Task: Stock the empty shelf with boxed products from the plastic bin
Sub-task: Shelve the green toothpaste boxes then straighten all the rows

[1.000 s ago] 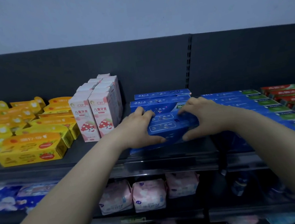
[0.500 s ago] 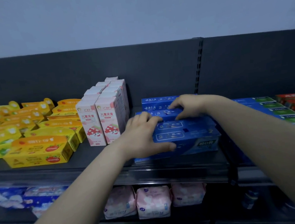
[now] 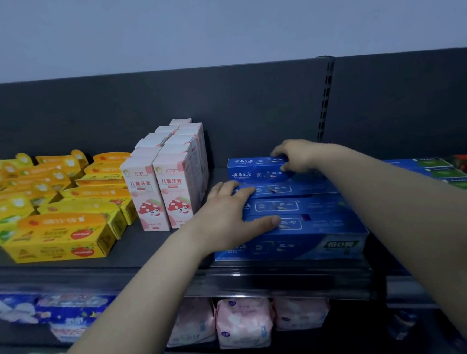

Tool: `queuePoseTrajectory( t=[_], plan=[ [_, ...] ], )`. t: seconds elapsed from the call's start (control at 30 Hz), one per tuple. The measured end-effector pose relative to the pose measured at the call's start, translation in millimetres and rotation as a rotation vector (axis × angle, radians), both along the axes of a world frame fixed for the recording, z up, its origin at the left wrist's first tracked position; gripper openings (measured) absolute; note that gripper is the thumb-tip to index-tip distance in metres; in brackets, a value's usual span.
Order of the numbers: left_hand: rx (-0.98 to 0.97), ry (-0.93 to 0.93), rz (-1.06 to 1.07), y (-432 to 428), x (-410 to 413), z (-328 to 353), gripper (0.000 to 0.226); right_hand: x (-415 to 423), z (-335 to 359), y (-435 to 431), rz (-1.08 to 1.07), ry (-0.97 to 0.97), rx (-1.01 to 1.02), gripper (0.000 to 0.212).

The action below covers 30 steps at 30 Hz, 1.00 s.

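Yellow boxes (image 3: 60, 242) lie at the left of the shelf (image 3: 154, 248), and 2 rows of pink boxes (image 3: 160, 194) stand upright just beside them. My left hand (image 3: 230, 214) lies flat, fingers straight, pressing on top of the blue boxes (image 3: 315, 226) packed together at the shelf's front edge. My right hand (image 3: 298, 155) curls round the right end of the rear blue box (image 3: 254, 169), gripping it near the back panel. Blue-green boxes (image 3: 435, 170) lie further right

Pale blue-grey wall (image 3: 212, 17), dark grey back panel (image 3: 108, 111), slotted upright (image 3: 326, 98), dim light
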<state>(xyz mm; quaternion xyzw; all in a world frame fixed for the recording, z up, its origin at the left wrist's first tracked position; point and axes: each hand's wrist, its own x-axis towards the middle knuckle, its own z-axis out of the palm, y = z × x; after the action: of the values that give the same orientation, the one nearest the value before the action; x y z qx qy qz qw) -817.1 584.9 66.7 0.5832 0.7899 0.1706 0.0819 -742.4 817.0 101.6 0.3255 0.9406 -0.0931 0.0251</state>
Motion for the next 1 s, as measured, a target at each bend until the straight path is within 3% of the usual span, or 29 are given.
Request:
queuePoseTrajectory(
  t=[0.2, 0.33, 0.4, 0.47, 0.57, 0.67, 0.77, 0.83, 1.0],
  plan=[
    [0.062, -0.088, 0.048, -5, 2, 2, 0.082, 36, 14, -32, 0.064, 0.019, -0.241, 0.037],
    [0.320, -0.521, 0.198, -3, -3, 6, 0.057, 72, 19, -47, -0.129, 0.251, -0.233, 0.048],
    [0.359, -0.792, 0.266, 3, -4, 4, 0.055, 85, 13, -51, -0.217, 0.188, -0.164, 0.055],
    [0.345, -0.919, 0.293, 7, -1, 1, 0.058, 89, 4, -59, -0.269, 0.109, -0.150, 0.059],
    [0.301, -0.920, 0.275, 7, 1, -1, 0.071, 84, -11, -74, -0.282, 0.092, -0.166, 0.060],
    [0.286, -0.930, 0.250, 3, 2, 3, 0.073, 88, -12, -83, -0.319, 0.196, -0.173, 0.063],
    [0.317, -0.659, 0.203, -7, 3, 1, 0.065, 104, -14, -103, -0.354, 0.290, -0.087, 0.067],
    [0.314, -0.453, 0.137, -13, 6, -8, 0.067, 112, -21, -122, -0.347, 0.239, 0.000, 0.072],
    [0.329, -0.411, 0.158, -12, 11, -18, 0.068, 117, -34, -136, -0.367, 0.162, 0.055, 0.074]
  ],
)
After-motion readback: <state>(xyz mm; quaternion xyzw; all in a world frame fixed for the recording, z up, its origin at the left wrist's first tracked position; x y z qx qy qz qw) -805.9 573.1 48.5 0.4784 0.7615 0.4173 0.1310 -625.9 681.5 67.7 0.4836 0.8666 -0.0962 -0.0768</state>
